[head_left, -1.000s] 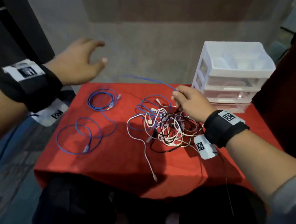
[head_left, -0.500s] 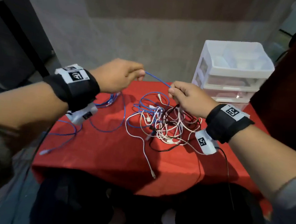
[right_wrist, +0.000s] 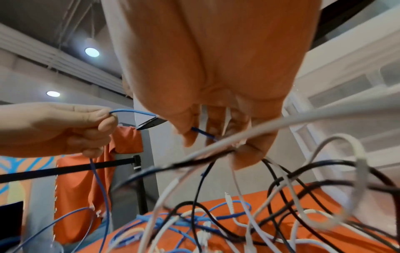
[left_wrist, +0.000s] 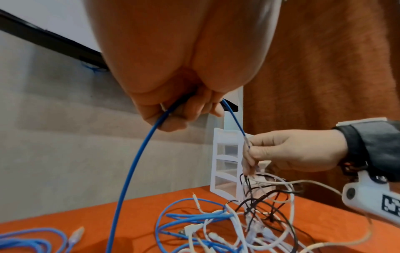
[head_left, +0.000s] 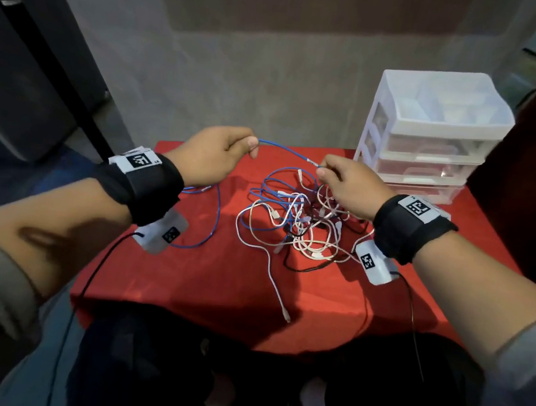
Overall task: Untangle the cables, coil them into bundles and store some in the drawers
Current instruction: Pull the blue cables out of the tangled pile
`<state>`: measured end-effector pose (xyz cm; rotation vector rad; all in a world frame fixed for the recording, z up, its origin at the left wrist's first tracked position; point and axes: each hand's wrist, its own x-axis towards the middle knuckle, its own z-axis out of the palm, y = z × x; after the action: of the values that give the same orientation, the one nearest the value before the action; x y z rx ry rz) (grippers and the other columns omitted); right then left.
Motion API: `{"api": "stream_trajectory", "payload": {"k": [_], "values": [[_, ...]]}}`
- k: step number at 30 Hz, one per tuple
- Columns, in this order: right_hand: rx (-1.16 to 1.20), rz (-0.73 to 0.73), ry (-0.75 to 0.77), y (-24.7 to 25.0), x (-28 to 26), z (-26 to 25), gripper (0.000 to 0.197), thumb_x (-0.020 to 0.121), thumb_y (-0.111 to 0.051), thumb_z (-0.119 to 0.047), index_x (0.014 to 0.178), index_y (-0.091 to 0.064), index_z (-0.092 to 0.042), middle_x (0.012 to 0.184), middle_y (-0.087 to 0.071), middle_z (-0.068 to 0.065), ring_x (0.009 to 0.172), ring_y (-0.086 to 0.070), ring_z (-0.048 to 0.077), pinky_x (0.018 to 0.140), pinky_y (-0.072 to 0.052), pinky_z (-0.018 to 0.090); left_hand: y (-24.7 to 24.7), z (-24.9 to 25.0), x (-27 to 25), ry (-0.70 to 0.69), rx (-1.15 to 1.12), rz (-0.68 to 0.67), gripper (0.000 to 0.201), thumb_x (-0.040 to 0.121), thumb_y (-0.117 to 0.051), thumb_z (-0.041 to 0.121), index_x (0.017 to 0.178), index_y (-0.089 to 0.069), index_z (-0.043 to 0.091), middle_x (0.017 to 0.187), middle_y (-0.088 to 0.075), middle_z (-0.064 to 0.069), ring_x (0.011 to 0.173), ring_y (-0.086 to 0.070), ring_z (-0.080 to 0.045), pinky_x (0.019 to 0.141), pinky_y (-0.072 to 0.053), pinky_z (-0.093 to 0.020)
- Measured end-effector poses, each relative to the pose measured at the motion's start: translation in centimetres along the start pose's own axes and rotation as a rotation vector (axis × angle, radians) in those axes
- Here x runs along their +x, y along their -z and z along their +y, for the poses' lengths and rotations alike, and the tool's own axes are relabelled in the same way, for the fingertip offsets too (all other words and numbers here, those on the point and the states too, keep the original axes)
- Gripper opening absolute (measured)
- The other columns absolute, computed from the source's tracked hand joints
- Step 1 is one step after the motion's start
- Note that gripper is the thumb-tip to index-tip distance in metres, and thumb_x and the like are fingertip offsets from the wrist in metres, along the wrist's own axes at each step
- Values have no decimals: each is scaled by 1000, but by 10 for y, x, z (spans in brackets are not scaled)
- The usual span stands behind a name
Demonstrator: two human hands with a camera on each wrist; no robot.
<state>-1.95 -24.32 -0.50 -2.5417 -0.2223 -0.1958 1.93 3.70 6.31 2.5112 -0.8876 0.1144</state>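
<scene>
Left hand: the left hand (head_left: pixel 213 158) is raised above the red surface (head_left: pixel 193 280), left of centre in the head view, with thumb and fingers curled round the blue cable (head_left: pixel 286 152), pinching it at the fingertips.
Right hand: the right hand (head_left: pixel 348 186) sits just right of centre, fingers curled, pinching the same blue cable near a pale sleeve on it; in the right wrist view white and black strands of the tangle also pass under its fingers (right_wrist: pixel 244 142), but whether it grips them I cannot tell.
Blue cable: a short span runs through the air between the two hands, from the left thumb down to the right fingertips. In the left wrist view the blue cable (left_wrist: pixel 138 162) also drops from the left hand toward the surface at the lower left of the frame.
Cable tangle: the tangle of white, black and blue cables (head_left: pixel 303 226) lies on the surface at mid-frame, directly below and touching the right hand, and apart from the left hand. One white lead (head_left: pixel 276 288) trails toward the near edge.
Loose blue loops: more blue cable (head_left: pixel 213 217) lies on the surface under the left wrist.
Drawer unit: a white plastic drawer unit (head_left: pixel 430 133) stands at the upper right of the head view, on the far right corner of the surface, beyond the right hand, its three clear drawers pushed in.
</scene>
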Motion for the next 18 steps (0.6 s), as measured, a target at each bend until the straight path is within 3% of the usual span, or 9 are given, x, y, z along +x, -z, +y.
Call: {"api": "stream_trajectory", "payload": {"k": [3, 7, 9, 11, 15, 18], "values": [[-85, 27, -3, -3, -1, 8, 13, 102, -56, -22, 91, -55, -15, 83, -50, 3, 80, -48, 26, 73, -38, 37, -5, 3, 3, 12, -80, 21, 30, 109, -43, 29, 94, -66, 20, 61, -45, 4, 53, -40, -6, 60, -36, -27], [-111, 67, -79, -1, 0, 9, 14, 100, -59, -20, 87, -54, -18, 87, -52, 4, 87, -48, 28, 84, -35, 37, -3, 12, 8, 9, -198, 58, 31, 110, -41, 27, 95, -66, 17, 54, -45, 13, 52, -40, -2, 62, -38, -26], [-106, 41, -111, -2, 0, 12, 12, 98, -63, -24, 90, -59, -17, 91, -55, 3, 91, -51, 27, 87, -35, 36, -4, 10, 9, 30, -241, 61, 32, 110, -40, 27, 94, -66, 16, 51, -45, 16, 51, -38, -3, 62, -39, -31], [-45, 7, -115, -2, -1, 15, 13, 94, -69, -28, 90, -62, -18, 94, -59, 1, 93, -55, 25, 84, -37, 32, -8, 2, 6, 73, -280, 68, 32, 110, -41, 28, 93, -65, 18, 53, -41, 13, 52, -35, -6, 60, -35, -32], [12, -108, -57, -8, -9, 17, 16, 87, -77, -30, 94, -65, -21, 100, -58, 0, 95, -60, 23, 95, -48, 39, -23, -15, -1, 180, -371, 94, 34, 110, -42, 28, 84, -62, 22, 64, -44, -2, 55, -39, -13, 56, -34, -28], [53, -84, -117, -13, -16, 18, 38, 82, -83, -33, 110, -61, -21, 112, -51, 6, 94, -59, 22, 91, -47, 30, -38, -19, -5, 215, -408, 93, 35, 109, -41, 31, 83, -62, 23, 66, -46, -4, 55, -38, -16, 54, -31, -29]]}}
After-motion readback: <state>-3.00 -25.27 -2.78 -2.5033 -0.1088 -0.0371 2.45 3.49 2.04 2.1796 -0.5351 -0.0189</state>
